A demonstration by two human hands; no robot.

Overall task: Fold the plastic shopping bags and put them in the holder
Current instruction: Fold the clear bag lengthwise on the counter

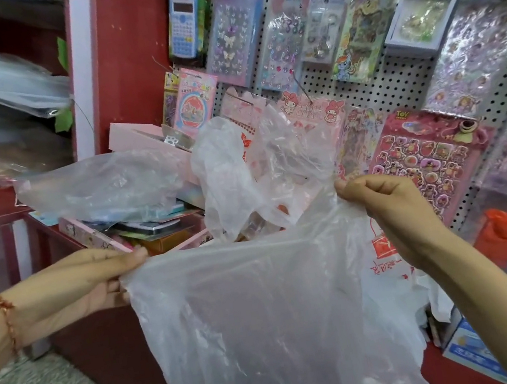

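A translucent white plastic bag (268, 324) hangs spread out in front of me. My left hand (91, 281) pinches its upper left corner. My right hand (394, 211) is closed on its upper right corner, with the bag's handles and top part (262, 170) bunched up above the hands. Another white bag with red print (388, 256) lies behind my right wrist. A clear crumpled bag (102, 184) rests on the counter's goods at the left. No holder can be made out.
A red counter (104, 353) holds pink boxes (134, 138) and stationery. A white pegboard (393, 72) carries sticker packs and a blue calculator (185, 24). An orange bag (506, 228) sits at the right, a blue-white carton (469, 346) below it.
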